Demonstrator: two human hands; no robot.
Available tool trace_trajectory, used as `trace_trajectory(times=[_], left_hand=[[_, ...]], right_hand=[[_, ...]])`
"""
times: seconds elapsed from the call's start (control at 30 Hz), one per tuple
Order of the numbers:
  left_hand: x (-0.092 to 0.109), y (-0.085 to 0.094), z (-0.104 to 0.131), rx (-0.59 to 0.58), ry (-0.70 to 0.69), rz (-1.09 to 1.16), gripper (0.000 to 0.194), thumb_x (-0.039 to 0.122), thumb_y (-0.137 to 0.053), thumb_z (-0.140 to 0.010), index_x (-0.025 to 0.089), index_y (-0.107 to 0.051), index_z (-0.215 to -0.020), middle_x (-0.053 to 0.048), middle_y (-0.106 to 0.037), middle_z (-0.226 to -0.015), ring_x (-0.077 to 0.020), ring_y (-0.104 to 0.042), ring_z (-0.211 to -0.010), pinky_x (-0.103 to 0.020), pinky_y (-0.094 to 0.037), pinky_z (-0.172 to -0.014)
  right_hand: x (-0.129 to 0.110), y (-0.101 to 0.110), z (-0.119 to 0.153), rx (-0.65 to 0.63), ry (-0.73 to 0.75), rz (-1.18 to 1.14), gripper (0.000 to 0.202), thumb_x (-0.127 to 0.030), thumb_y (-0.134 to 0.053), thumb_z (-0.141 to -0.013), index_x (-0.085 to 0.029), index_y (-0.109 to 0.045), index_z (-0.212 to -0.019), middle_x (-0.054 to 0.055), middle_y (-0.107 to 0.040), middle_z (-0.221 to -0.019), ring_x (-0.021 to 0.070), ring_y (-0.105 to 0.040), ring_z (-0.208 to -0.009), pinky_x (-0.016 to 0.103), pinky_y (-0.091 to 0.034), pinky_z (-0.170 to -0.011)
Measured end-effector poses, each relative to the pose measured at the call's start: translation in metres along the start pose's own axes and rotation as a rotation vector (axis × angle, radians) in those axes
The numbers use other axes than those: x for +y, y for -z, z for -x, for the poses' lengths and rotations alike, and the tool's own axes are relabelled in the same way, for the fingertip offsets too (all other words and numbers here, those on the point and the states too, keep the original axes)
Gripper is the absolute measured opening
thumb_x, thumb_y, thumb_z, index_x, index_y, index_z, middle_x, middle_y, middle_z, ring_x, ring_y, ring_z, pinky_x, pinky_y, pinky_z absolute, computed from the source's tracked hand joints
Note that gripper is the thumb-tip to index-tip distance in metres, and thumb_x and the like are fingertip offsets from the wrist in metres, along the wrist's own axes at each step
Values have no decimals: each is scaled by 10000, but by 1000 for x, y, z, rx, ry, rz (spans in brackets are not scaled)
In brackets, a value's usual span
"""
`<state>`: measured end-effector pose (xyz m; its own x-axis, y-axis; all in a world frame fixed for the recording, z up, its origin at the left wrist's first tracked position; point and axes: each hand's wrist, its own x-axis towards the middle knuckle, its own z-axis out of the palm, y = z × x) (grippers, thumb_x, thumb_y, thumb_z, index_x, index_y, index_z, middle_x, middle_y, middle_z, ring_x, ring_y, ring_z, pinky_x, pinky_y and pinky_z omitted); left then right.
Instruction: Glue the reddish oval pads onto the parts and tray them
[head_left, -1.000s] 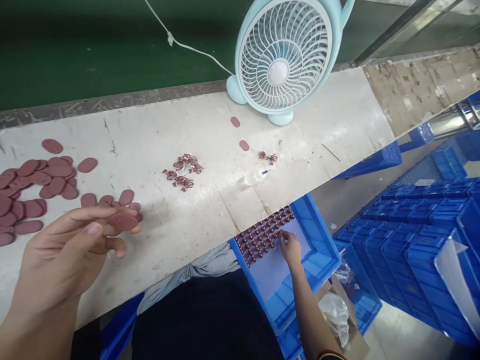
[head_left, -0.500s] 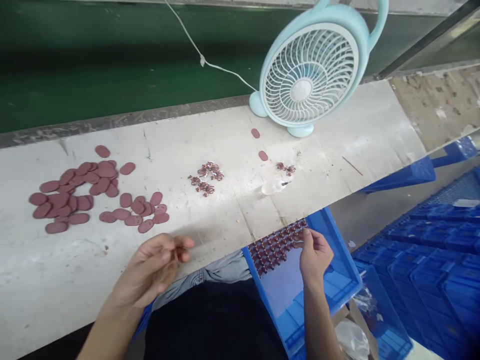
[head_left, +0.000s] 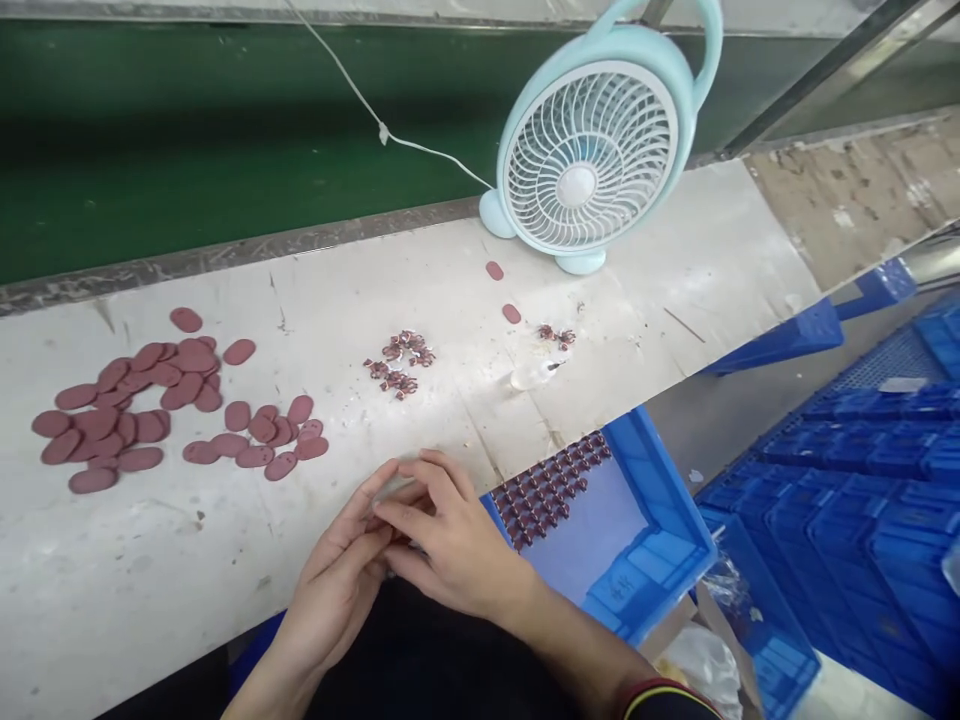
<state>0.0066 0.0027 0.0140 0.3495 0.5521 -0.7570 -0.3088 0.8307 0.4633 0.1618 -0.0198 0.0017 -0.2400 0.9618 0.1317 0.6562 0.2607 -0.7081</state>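
Observation:
My left hand (head_left: 341, 575) and my right hand (head_left: 450, 535) meet at the table's front edge, fingertips together. Both have curled, closed fingers, and whatever lies between them is hidden. Flat reddish oval pieces (head_left: 97, 422) lie in a large pile at the left, with a smaller group (head_left: 281, 430) beside it. Small dark red and white figures (head_left: 401, 365) form a cluster mid-table, and a few more (head_left: 556, 336) sit to the right near a clear bottle (head_left: 532, 375). Rows of similar small pieces (head_left: 540, 497) line the blue crate just right of my right hand.
A light blue fan (head_left: 577, 185) stands at the back of the white table (head_left: 420, 270), its white cord running left. Two single ovals (head_left: 511, 314) lie before it. The blue crate (head_left: 664, 520) is below the front edge. Stacked blue crates (head_left: 847, 530) fill the right side.
My right hand has left the rows of small pieces in the crate and moved left to meet my left hand. The camera view has shifted slightly.

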Motion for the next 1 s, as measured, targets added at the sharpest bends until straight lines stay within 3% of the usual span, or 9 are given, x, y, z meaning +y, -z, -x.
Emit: trace_trajectory(times=[0.17, 0.23, 0.33, 0.47, 0.6, 0.7, 0.77, 0.87, 1.0], left_hand=[[1, 5, -1, -83, 3, -30, 577, 192, -621, -905, 338, -523, -1455, -53, -626, -1446, -229, -566, -1338, -286, -482, -1058], [0, 6, -2, -176, -16, 38, 569, 168, -622, -891, 312, -552, -1437, -68, -658, -1400, -247, -588, -1310, -319, -479, -1069], [-3, 6, -3, -283, -72, 137, 503, 164, -592, -914, 272, -593, -1406, -91, -699, -1321, -259, -629, -1252, -369, -484, -1076], [-7, 8, -3, -275, -122, 121, 416, 201, -545, -973, 248, -620, -1380, -113, -713, -1288, -246, -656, -1210, -368, -498, -1060], [-9, 10, -4, -244, -195, 13, 359, 258, -577, -977, 253, -668, -1324, -108, -710, -1303, -252, -665, -1194, -367, -538, -1020], [-7, 10, -5, -217, -224, -121, 293, 306, -603, -964, 223, -744, -1208, -111, -748, -1222, -269, -707, -1109, -316, -614, -831], [-5, 8, -5, -218, -205, -168, 297, 343, -586, -971, 204, -765, -1163, -120, -760, -1185, -279, -723, -1080, -268, -620, -703], [-1, 7, -4, -248, -168, -148, 335, 379, -545, -988, 192, -762, -1161, -138, -758, -1179, -284, -735, -1068, -239, -620, -631], [1, 14, -8, -292, -79, -70, 310, 345, -593, -967, 142, -770, -1123, -177, -767, -1118, -282, -759, -1008, -184, -600, -550]], right_hand=[[5, 8, -1, -29, 87, -13, 165, -232, -620, -953, -233, -712, -1089, 67, -650, -1113, 214, -555, -1183, 380, -516, -1067], [8, 11, 0, 35, 143, -37, 199, -168, -623, -940, -238, -700, -1110, 47, -686, -1049, 196, -605, -1064, 356, -548, -996], [14, 10, 3, 203, 136, -94, 379, -112, -625, -912, -341, -662, -1212, 23, -700, -1011, 224, -632, -1003, 396, -579, -896], [21, 4, 7, 220, 86, -164, 498, -101, -642, -883, -424, -623, -1261, 25, -684, -1000, 275, -634, -984, 469, -577, -862], [22, 3, 8, 207, 91, -201, 454, -93, -653, -863, -366, -636, -1225, 37, -675, -1055, 282, -634, -1024, 479, -568, -890], [21, 2, 5, 228, 71, -192, 374, -98, -645, -876, -304, -647, -1188, 48, -663, -1015, 257, -631, -967, 439, -561, -843], [19, 3, 2, 208, -11, -217, 273, -126, -620, -911, -277, -659, -1135, 51, -646, -988, 238, -622, -932, 413, -550, -818], [16, 9, -4, 108, -168, -333, 151, -189, -569, -971, -266, -666, -1058, 46, -623, -987, 210, -617, -921, 376, -539, -808], [15, 20, -9, -44, -159, -414, 167, -216, -556, -987, -273, -697, -1057, 43, -604, -999, 201, -605, -936, 366, -520, -837]])
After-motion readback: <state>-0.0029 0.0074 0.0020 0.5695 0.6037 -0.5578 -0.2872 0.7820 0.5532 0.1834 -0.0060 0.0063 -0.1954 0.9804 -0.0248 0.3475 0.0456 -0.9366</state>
